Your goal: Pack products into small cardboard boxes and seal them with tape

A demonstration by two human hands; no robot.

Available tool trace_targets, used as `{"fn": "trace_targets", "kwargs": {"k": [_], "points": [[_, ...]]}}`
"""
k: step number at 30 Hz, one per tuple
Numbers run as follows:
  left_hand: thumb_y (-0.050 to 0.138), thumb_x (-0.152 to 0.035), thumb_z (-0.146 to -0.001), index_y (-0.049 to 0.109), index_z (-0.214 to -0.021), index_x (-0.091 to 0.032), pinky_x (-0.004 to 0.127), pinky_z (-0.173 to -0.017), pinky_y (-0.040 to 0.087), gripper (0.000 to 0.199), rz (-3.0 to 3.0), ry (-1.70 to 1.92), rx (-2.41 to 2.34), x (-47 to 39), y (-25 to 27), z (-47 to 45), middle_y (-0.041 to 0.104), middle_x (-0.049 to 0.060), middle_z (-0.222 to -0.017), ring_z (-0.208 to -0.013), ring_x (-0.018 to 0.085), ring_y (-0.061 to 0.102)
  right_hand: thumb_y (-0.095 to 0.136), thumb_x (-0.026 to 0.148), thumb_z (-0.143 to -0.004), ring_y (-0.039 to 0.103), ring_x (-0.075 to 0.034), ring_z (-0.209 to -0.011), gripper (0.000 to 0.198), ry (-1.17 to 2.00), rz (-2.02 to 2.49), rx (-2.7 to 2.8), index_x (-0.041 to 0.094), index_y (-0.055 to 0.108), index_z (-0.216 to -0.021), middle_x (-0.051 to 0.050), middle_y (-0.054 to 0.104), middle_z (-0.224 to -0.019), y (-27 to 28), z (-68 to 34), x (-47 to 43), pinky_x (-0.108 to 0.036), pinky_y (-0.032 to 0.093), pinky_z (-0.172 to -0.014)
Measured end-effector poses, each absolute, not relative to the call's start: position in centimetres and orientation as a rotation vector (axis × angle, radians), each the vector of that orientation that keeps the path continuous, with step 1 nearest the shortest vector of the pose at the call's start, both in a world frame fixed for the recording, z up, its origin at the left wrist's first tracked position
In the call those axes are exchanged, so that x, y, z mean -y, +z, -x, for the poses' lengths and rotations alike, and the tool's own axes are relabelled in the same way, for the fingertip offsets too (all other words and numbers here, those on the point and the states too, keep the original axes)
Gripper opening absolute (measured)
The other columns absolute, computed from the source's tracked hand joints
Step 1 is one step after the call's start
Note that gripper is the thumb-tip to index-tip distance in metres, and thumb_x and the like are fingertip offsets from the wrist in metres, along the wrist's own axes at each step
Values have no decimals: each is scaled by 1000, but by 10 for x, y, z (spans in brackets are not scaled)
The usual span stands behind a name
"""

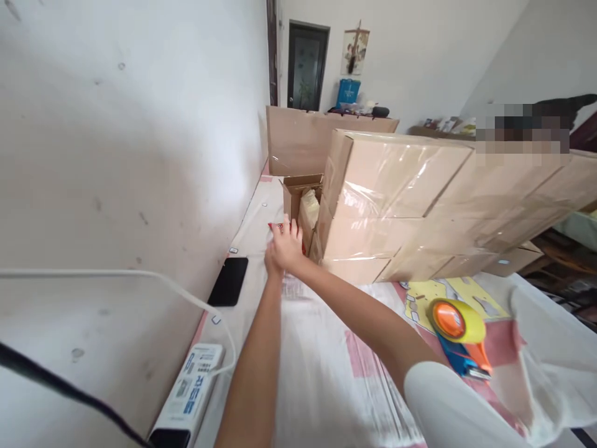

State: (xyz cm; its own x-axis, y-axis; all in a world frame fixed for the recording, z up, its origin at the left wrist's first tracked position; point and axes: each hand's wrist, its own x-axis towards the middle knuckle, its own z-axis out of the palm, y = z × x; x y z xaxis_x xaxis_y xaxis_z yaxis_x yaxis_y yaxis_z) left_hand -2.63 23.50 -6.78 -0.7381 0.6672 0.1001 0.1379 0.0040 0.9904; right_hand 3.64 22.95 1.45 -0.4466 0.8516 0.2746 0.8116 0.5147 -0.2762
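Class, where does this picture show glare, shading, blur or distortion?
Head view: glare streaks the taped cardboard stack; head view: soft shading dims part of the left wall; head view: the yellow tape roll looks slightly blurred; head view: the door leans, perhaps lens distortion.

I can read no words: the blue print (188, 395) on the near-left white power strip (205, 356) is blurred, the pale lettering (347, 93) on the far blue bag (353, 85) too small.

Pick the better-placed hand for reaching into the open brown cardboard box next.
Right, likely: right hand is nearer the open box; left hand sits farther left, partly hidden by the right.
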Motion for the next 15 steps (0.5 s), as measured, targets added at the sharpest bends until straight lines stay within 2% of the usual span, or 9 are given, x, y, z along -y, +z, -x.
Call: {"fn": "trace_targets", "kwargs": {"k": [2,4,5,7,9,10,12,15], "points": [[69,-34,-95,68,-116,-16,47,-100,54,28,-904,1698,-1921,-242,-81,21,70,9,-117,-108,23,67,59,25,-96,2,-46,-160,60,-67,1586,2453,11,48,-153,-21,7,-174,35,-8,-271,-71,6,-124],[70,-25,-92,69,-119,-18,46,-106,50,27,-946,1654,-1963,-246,-90,18,71,9,-122,-114,24,66,59,30,-98,-4,-49,-159,67,-102,1878,2393,10,39,-159,-24,0,-173,57,4,-311,-79,5,-119],[69,-21,-91,69,-121,-21,44,-107,49,29,-955,1647,-1982,-247,-93,18,71,9,-126,-117,24,65,57,31,-99,-1,-50,-159,71,-72,2028,2312,9,33,-162,-27,0,-172,67,5,-328,-83,10,-115],[67,-16,-89,70,-122,-25,38,-106,48,35,-963,1653,-2009,-249,-96,19,71,7,-129,-115,23,66,58,27,-98,19,-53,-155,78,41,2241,2164,6,23,-164,-36,12,-167,79,2,-353,-84,26,-107],[66,-15,-88,70,-122,-26,34,-100,50,37,-966,1679,-2013,-251,-95,19,72,5,-127,-104,21,69,65,21,-93,44,-50,-143,81,189,2308,2141,2,27,-162,-41,36,-156,83,-4,-363,-77,44,-97],[66,-15,-87,70,-122,-25,33,-96,52,37,-966,1703,-2007,-251,-94,19,73,5,-125,-97,20,69,68,19,-90,52,-47,-136,77,245,2287,2169,2,34,-158,-39,46,-148,83,-5,-363,-71,50,-95],[65,-13,-85,71,-119,-23,31,-90,53,36,-964,1789,-1985,-250,-90,19,73,6,-119,-91,18,69,71,19,-88,58,-40,-132,68,310,2187,2237,2,45,-149,-34,55,-141,80,-3,-354,-60,55,-94],[63,-11,-84,71,-106,-19,33,-97,51,25,-925,1992,-1964,-245,-77,25,71,10,-113,-103,22,67,76,22,-86,58,-34,-133,70,288,1966,2317,1,44,-145,-33,51,-142,82,11,-325,-49,56,-100]]}}
